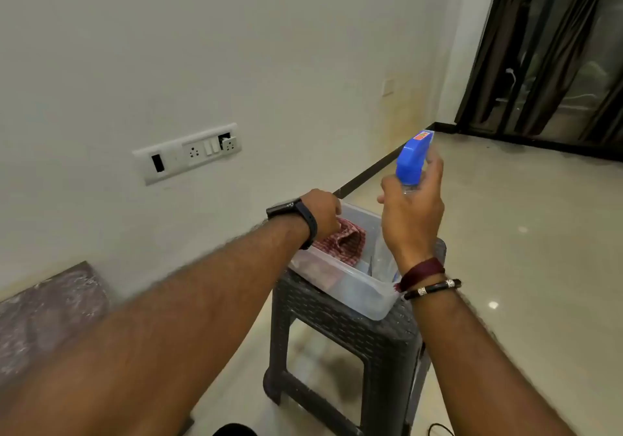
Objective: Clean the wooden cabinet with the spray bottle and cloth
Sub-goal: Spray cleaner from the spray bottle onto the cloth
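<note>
An orange label sits on top of the spray bottle's [412,162] blue trigger head, its print too small to read. The bottle stands upright, long axis vertical, nozzle aimed away toward the far floor. The right hand [413,215] wraps its neck just under the head, the clear body hanging below into the clear plastic tub [350,285] on the dark stool [354,334]. The left hand [320,211] pinches the red checked cloth [342,243] in that tub.
</note>
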